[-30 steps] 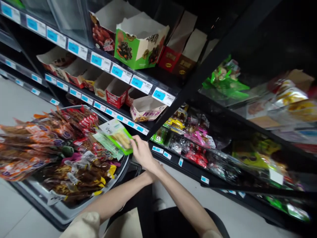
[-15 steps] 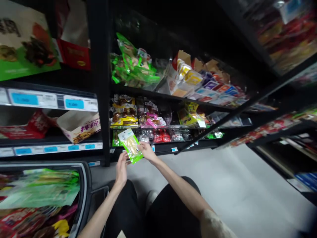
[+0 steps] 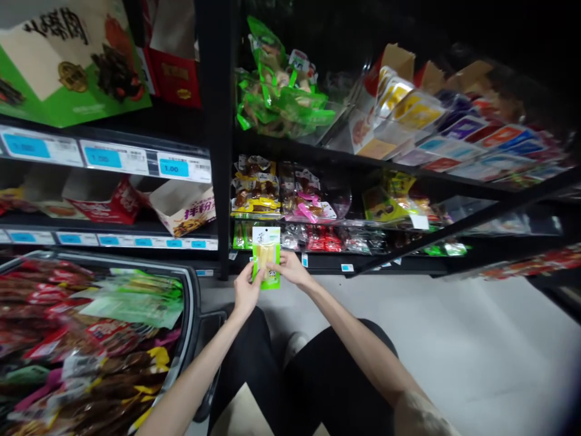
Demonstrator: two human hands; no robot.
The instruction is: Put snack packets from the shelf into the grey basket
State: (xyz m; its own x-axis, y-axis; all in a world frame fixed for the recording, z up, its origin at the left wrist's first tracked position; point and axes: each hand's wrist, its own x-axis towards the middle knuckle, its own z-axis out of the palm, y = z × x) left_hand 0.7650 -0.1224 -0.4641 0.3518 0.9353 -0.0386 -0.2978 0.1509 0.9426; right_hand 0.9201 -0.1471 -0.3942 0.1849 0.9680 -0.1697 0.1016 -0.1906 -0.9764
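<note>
A small green snack packet (image 3: 266, 257) with a white top and pale yellow contents stands upright between my two hands. My left hand (image 3: 246, 291) pinches its lower left edge. My right hand (image 3: 293, 269) grips its right edge with closed fingers. The packet hangs in front of the lowest black shelf (image 3: 318, 261), level with a row of red and clear packets (image 3: 318, 238). Below my arms are my black trousers.
A dark bin (image 3: 189, 303) heaped with red, brown and green snack packets fills the lower left. Black shelves with blue price tags (image 3: 173, 168) and open cardboard display boxes (image 3: 184, 209) rise on the left; packed shelves run to the right. Pale floor (image 3: 454, 345) lies lower right.
The view swung from the bin to the shelves. The packet went from tilted in my right hand to upright, and my left hand has taken hold of it too.
</note>
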